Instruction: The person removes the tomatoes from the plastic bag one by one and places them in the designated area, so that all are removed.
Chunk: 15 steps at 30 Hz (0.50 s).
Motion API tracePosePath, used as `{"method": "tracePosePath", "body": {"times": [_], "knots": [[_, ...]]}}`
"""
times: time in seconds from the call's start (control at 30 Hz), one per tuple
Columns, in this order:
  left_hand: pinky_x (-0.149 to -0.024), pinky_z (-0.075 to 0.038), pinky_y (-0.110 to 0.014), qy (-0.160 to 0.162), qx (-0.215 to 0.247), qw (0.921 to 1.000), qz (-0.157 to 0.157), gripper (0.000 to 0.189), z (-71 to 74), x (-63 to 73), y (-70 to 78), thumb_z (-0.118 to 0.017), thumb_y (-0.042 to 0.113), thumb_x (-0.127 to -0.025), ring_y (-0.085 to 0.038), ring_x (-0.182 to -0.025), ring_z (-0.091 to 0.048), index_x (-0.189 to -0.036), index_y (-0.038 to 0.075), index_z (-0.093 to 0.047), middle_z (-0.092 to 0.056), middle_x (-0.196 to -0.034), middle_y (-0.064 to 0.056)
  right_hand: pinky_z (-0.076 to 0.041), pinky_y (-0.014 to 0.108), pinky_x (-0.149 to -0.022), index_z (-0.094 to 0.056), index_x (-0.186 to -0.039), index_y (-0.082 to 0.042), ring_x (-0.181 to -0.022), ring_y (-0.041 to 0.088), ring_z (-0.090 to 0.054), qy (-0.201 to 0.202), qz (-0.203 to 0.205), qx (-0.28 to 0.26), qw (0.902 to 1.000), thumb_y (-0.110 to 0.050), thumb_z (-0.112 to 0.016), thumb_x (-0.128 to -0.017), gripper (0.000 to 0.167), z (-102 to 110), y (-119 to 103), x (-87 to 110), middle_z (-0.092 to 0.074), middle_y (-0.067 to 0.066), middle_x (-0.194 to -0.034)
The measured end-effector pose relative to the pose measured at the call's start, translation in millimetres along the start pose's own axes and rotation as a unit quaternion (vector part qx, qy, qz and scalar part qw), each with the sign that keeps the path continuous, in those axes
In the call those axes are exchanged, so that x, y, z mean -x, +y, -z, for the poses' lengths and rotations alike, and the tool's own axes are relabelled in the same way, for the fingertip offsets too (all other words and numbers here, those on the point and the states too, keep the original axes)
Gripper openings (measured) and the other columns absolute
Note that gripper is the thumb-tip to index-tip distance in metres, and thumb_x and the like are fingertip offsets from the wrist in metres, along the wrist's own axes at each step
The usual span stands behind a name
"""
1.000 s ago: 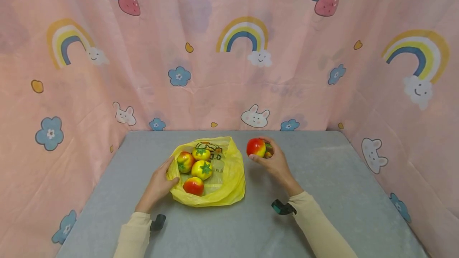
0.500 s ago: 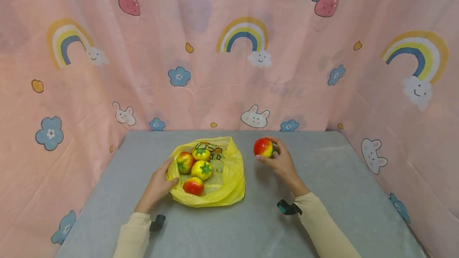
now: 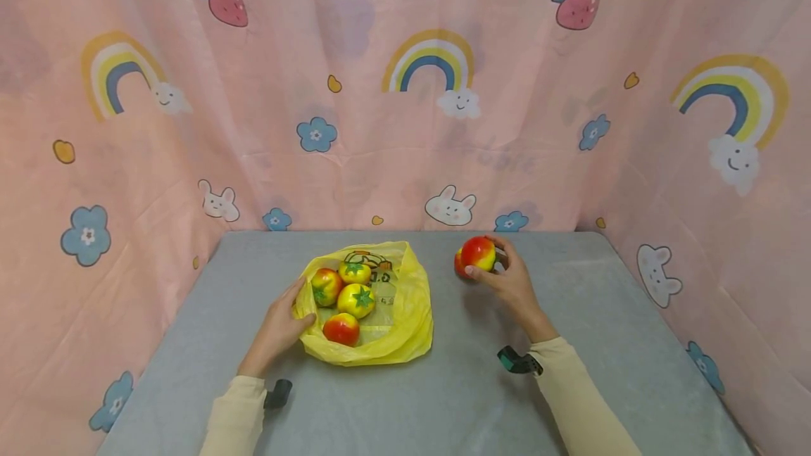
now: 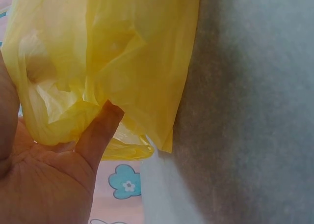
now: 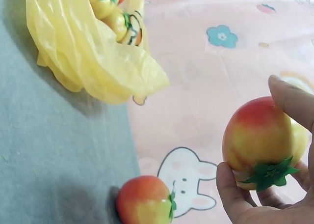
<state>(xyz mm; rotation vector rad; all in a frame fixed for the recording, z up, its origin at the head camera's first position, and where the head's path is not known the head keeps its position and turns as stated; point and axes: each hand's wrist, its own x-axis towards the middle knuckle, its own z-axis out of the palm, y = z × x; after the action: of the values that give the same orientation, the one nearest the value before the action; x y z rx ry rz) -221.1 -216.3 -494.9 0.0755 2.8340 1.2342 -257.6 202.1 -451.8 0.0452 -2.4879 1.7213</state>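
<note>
Curtain [image 3: 405,174]: one, pink, running from 9 o'clock through 12 to 3, printed in the head view with three rainbows, two strawberries and three rabbits.
Desk [image 3: 589,287]: one, grey, meeting the curtain at 12 o'clock.
Left sleeve [image 3: 234,410]: pale, with one dark wrist camera [image 3: 277,394] beside the cuff; the forearm enters from 7 o'clock, pointing to 1.
Left hand [image 3: 281,319]: pinching the rim of the bag [image 3: 412,329] at its 9 o'clock, thumb outside; some fingers hidden behind the plastic.
Bag: one, yellow, thin plastic, on the desk, mouth spread wide, printing on its inner wall near 12 o'clock.
Bagged tomatoes [image 3: 356,301]: four, at the bag's 7, 10 and 12 o'clock, with one close to the middle.
Loose tomato [image 3: 460,264]: one, on the desk at the bag's 2 o'clock, lying between bag and right hand [image 3: 512,283]; in the head view the held tomato [image 3: 478,253] partly covers it.
Held tomato: one, red and yellow, green leafy top, above the desk, the loose one at its 8 o'clock.
Right hand: gripping that tomato between thumb and fingers.
Right sleeve [image 3: 579,400]: pale, entering from 5 o'clock, pointing to 11.
</note>
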Motion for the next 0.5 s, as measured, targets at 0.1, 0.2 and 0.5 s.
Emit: {"method": "tracePosePath", "body": {"times": [0.1, 0.2, 0.5], "knots": [[-0.119, -0.024, -0.057, -0.001, -0.002, 1.0, 0.001, 0.079, 0.0, -0.2, -0.1, -0.064, 0.014, -0.089, -0.043, -0.147, -0.026, -0.156, 0.004, -0.023, -0.026, -0.161, -0.021, -0.034, 0.058, -0.115, -0.035, -0.149, -0.019, -0.142, 0.037, -0.031, -0.001, -0.002, -0.002, 1.0, -0.026, -0.078, -0.083, 0.08, 3, 1, -1.4, -0.037, 0.009, -0.154], [-0.119, -0.024, -0.056, -0.001, -0.003, 1.0, 0.002, 0.079, -0.2, -0.4, -0.1, -0.064, 0.014, -0.089, -0.042, -0.147, -0.026, -0.156, 0.005, -0.023, -0.026, -0.161, -0.021, -0.034, 0.058, -0.116, -0.034, -0.15, -0.019, -0.142, 0.037, -0.031, -0.001, -0.002, -0.008, 1.0, -0.023, -0.078, -0.083, 0.081, 5, 2, -2.1, -0.036, 0.009, -0.154], [-0.119, -0.024, -0.057, -0.002, -0.005, 1.0, 0.003, 0.079, 0.3, -0.6, 0.7, -0.064, 0.015, -0.089, -0.042, -0.147, -0.026, -0.156, 0.005, -0.023, -0.025, -0.161, -0.021, -0.035, 0.058, -0.114, -0.036, -0.15, -0.022, -0.14, 0.036, -0.034, 0.011, -0.003, -0.011, 0.9999, -0.03, -0.078, -0.083, 0.079, 13, 8, -3.6, -0.038, 0.01, -0.153]]}}
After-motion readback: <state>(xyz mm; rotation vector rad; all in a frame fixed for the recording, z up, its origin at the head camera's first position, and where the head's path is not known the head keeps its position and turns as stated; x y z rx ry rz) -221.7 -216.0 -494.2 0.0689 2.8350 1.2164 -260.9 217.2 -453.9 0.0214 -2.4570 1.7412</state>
